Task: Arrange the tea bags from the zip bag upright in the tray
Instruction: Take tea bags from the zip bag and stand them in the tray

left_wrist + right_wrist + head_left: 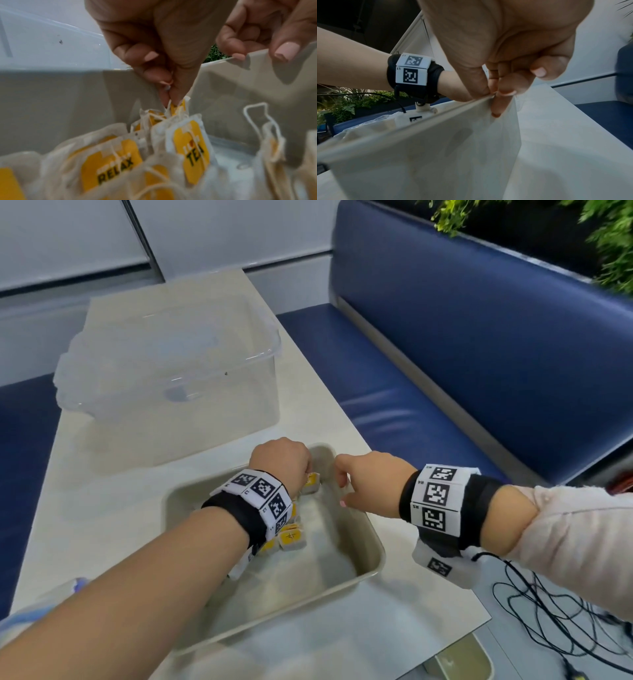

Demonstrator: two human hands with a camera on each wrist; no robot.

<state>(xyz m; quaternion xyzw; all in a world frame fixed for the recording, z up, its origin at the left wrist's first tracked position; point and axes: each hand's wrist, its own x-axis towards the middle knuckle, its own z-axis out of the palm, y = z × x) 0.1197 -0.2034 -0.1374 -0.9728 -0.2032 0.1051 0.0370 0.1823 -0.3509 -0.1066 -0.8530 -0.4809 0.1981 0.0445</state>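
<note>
A beige tray point(373, 542) sits on the table near me. Several tea bags point(291, 537) with yellow tags stand upright along its left side, seen close in the left wrist view point(192, 148). At the tray's far corner my left hand point(308, 472) pinches the top of one tea bag point(178, 108) between thumb and fingertips point(171, 100). This bag point(312, 481) stands at the far end of the row. My right hand point(342, 481) pinches the tray's right rim near the far corner point(494, 93). A clear zip bag point(41, 601) lies at the lower left, partly under my left forearm.
A large clear plastic container point(171, 364) stands on the table just beyond the tray. A blue bench point(445, 337) runs along the right of the table. Black cables point(548, 628) lie on the floor at the lower right. The tray's right half holds no tea bags.
</note>
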